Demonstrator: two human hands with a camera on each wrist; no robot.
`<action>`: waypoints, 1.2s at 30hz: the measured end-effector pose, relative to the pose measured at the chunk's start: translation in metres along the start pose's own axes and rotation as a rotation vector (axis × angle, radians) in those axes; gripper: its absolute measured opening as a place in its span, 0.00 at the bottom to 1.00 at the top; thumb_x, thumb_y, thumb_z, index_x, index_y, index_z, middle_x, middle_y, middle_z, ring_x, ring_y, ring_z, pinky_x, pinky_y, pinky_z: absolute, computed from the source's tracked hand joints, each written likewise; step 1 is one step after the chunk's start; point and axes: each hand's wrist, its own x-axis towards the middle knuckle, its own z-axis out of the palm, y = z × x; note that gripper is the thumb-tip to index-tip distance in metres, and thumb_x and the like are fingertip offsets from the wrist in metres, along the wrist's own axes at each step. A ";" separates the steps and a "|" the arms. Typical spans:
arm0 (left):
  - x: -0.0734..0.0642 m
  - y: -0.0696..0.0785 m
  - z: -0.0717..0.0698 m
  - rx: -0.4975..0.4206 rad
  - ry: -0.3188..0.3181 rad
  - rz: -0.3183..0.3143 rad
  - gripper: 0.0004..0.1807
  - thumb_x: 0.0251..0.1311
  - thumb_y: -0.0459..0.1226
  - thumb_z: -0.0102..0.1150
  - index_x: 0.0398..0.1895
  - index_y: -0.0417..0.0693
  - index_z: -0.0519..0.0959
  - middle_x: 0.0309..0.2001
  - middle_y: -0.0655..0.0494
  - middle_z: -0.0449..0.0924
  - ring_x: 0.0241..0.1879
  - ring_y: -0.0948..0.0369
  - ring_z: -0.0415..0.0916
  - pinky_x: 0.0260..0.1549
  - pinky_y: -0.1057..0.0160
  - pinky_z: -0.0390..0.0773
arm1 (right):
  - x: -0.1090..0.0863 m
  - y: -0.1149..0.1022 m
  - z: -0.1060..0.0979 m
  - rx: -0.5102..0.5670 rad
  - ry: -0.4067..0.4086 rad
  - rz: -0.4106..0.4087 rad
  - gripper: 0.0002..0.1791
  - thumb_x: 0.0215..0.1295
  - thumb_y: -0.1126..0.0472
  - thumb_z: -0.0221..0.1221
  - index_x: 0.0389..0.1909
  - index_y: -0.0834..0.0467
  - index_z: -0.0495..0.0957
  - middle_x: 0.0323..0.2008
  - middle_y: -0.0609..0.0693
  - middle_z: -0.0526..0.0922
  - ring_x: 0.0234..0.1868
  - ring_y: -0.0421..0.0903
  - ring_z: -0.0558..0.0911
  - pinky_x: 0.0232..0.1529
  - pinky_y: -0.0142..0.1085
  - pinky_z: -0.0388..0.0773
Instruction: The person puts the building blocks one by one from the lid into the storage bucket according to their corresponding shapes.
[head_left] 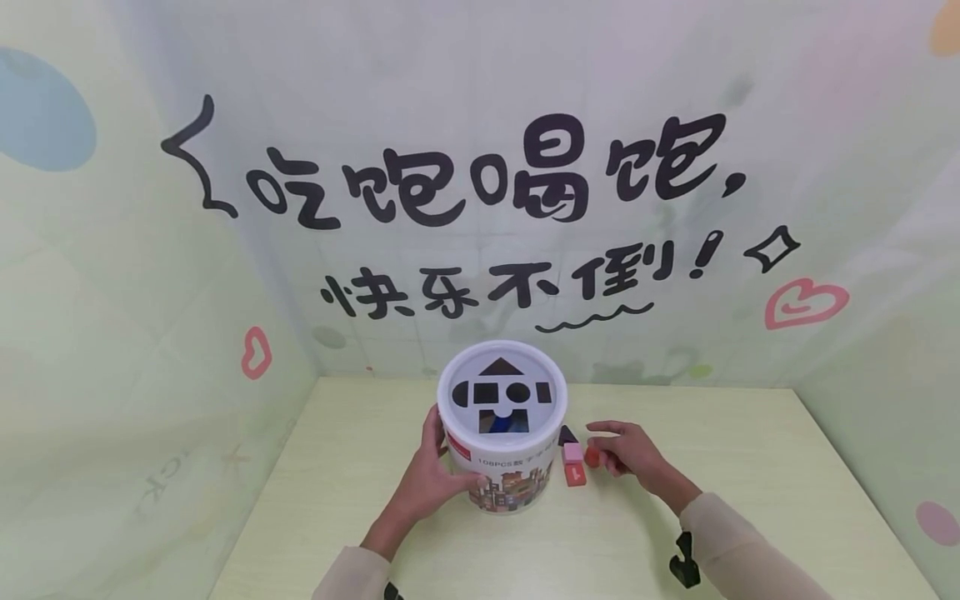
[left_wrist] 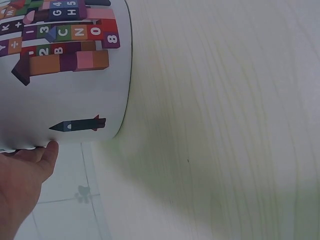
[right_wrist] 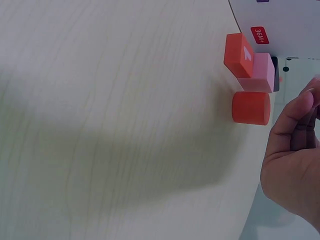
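Observation:
A white block bucket (head_left: 517,462) with printed pictures of blocks stands on the table, its lid (head_left: 501,398) pierced by several shaped holes. Something blue shows through the arch-shaped hole. My left hand (head_left: 435,483) grips the bucket's left side, thumb in front, fingers partly hidden behind. Beside the bucket's right side lie a dark triangular block (head_left: 567,435), a pink block (head_left: 572,453), a red block (head_left: 575,475) with a white mark and a red cylinder (right_wrist: 251,108). My right hand (head_left: 633,458) is close by the cylinder, index finger extended, the others loosely bent with nothing seen between them.
The pale wood-grain table (head_left: 360,433) ends at a printed fabric wall (head_left: 450,250) at the back. Similar fabric walls (head_left: 135,375) rise along both sides. The bucket stands toward the middle of the table.

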 end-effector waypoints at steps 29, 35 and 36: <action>0.002 -0.013 0.001 0.007 0.010 0.013 0.69 0.38 0.46 0.81 0.77 0.68 0.37 0.74 0.56 0.55 0.73 0.50 0.54 0.66 0.40 0.63 | -0.006 0.029 0.011 -0.031 0.025 0.037 0.26 0.61 0.67 0.58 0.62 0.64 0.72 0.15 0.50 0.74 0.13 0.40 0.69 0.16 0.29 0.68; 0.002 -0.013 0.001 0.019 0.006 0.021 0.69 0.38 0.49 0.80 0.76 0.70 0.37 0.75 0.57 0.55 0.73 0.50 0.53 0.66 0.40 0.63 | -0.005 0.030 0.011 -0.048 0.028 0.045 0.26 0.61 0.67 0.58 0.62 0.63 0.72 0.14 0.50 0.74 0.14 0.40 0.69 0.15 0.29 0.68; 0.002 -0.013 0.001 0.020 0.004 0.018 0.69 0.38 0.49 0.81 0.76 0.71 0.37 0.74 0.58 0.55 0.73 0.51 0.53 0.66 0.41 0.64 | -0.005 0.030 0.011 -0.052 0.032 0.046 0.25 0.61 0.67 0.58 0.62 0.63 0.72 0.15 0.50 0.74 0.14 0.40 0.69 0.15 0.29 0.68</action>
